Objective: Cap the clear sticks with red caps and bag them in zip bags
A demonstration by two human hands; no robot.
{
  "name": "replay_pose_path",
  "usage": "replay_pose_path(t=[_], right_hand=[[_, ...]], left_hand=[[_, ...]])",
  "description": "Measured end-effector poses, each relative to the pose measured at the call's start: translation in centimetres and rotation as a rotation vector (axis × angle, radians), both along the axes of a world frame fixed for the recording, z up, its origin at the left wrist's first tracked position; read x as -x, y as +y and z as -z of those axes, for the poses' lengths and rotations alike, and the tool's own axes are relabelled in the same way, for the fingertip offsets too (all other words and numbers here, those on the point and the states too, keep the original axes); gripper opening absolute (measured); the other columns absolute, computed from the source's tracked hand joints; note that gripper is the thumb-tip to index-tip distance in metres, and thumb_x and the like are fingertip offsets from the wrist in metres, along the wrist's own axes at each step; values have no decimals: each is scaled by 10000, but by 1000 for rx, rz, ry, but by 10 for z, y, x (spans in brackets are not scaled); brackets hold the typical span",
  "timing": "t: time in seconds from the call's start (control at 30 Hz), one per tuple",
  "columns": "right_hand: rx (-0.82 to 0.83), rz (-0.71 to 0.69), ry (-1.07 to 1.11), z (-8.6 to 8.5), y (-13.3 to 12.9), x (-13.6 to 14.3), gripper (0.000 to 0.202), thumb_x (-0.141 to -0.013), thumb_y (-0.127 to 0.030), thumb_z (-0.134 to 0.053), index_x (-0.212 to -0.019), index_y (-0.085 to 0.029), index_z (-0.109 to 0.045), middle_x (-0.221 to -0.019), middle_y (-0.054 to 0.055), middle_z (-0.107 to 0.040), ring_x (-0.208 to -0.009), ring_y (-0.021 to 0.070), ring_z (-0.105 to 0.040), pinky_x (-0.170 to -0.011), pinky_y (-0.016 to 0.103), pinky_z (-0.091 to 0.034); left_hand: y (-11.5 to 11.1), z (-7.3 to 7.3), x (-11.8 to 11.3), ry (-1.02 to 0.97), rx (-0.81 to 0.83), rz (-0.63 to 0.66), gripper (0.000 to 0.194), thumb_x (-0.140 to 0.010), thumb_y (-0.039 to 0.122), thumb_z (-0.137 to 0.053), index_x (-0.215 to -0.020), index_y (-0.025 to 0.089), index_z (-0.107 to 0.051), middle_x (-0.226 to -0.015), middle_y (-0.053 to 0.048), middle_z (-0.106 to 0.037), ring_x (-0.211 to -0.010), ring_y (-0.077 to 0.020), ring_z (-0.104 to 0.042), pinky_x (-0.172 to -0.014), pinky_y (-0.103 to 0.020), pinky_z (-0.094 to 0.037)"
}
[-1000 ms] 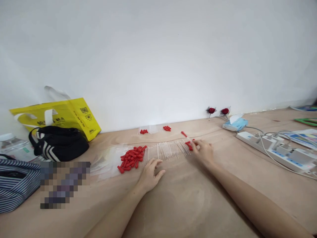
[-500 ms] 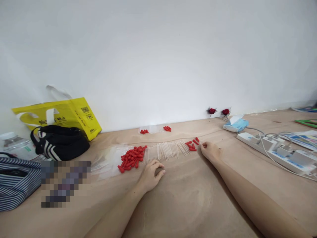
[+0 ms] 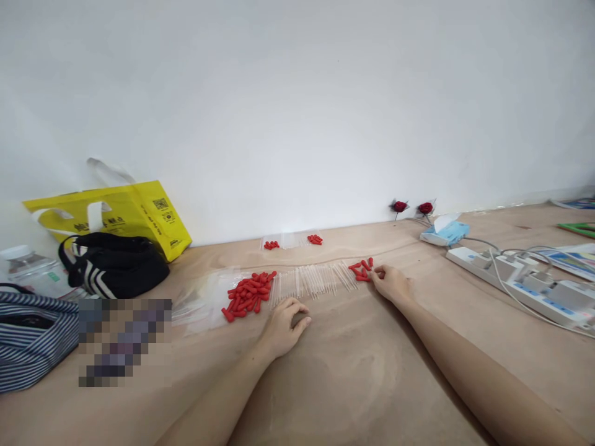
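Note:
A pile of small red bulb-shaped pieces (image 3: 248,294) lies on a clear plastic bag (image 3: 209,297). Right of it, thin white sticks (image 3: 309,282) are spread side by side in a row. Just in front of the sticks my left hand (image 3: 284,325) rests on the table, fingers loosely curled, thumb apart, holding nothing. At the row's right end is a small cluster of the same red pieces (image 3: 357,271). My right hand (image 3: 390,283) reaches this cluster, its thumb and fingertips closed at a red piece on the near right side; the fingers partly cover it.
Two small plastic bags with red pieces (image 3: 315,240) lie by the wall. A yellow bag (image 3: 162,217), a black pouch (image 3: 134,266) and a striped bag (image 3: 37,347) stand left. At right are artificial roses (image 3: 399,207), a blue tissue pack (image 3: 445,233) and a power strip (image 3: 520,285) with cables.
My right hand has moved slightly left, its fingertips now at the small red cluster, whose pieces have shifted a little. My left hand has stayed where it was.

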State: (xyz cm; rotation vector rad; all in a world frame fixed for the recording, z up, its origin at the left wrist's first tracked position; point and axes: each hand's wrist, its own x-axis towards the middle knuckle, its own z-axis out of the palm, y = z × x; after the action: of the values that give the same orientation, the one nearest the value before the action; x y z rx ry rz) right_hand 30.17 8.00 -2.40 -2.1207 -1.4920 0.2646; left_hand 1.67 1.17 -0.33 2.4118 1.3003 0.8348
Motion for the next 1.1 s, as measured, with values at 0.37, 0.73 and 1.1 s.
replay_pose_path(t=[0.37,0.73,1.1], right_hand=[[-55,1,-35,5,15,-7,259,-718,-322,-489,-922,-246,-630,-893,45,-640,-882,227,-561,-735,340,-362],[-51,-30,-174,-1,24,4,254,-748,-348,-459,-780,-206,-666,-911,86,-619,-941,246,-502,-794,383,-306],[-376,-648,-103,-16,-18,43,198,-793,-310,-476,-745,-206,-638,-815,49,-614,-821,182,-498,-774,316,-302]], left_hand=[[-1,-1,1,-3,5,4,85,-750,197,-534,-798,184,-602,-835,-41,-581,-817,-182,-551,-746,-307,-433],[-2,-2,1,-12,22,1,79,-743,190,-534,-794,194,-595,-843,-37,-583,-812,-180,-550,-748,-306,-432],[-5,-4,-2,-58,0,-15,333,-745,204,-551,-1075,215,-504,-983,-45,-571,-847,-193,-551,-756,-323,-448]])
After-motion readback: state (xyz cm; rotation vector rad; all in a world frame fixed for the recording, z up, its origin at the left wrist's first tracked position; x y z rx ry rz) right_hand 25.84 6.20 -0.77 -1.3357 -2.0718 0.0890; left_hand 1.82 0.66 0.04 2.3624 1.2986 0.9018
